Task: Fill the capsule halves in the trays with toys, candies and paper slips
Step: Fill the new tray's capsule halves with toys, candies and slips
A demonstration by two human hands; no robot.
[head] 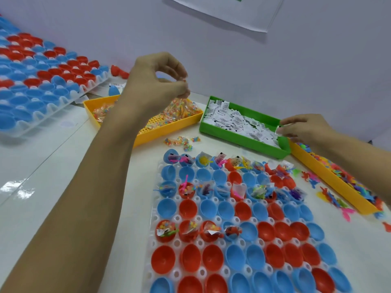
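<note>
A white tray (pixel 155 240) of red and blue capsule halves lies in front of me; three of its rows hold toys, candy packets and slips, the rows between them are empty. My left hand (pixel 156 83) hovers over the yellow candy bin (pixel 146 134), fingertips pinching a clear candy packet (pixel 184 98) lifted from the pile. My right hand (pixel 304 129) is at the right end of the green bin (pixel 237 138) of paper slips, pinching a white slip (pixel 282 126). A second yellow bin (pixel 330 178) of small coloured toys sits under my right wrist.
Another white tray (pixel 53 111) of red and blue capsule halves lies at the far left. Loose candy packets (pixel 179 141) lie between the bins and the near tray. Several toys (pixel 330 197) are scattered beside the toy bin. A wall with a hanging sheet stands behind.
</note>
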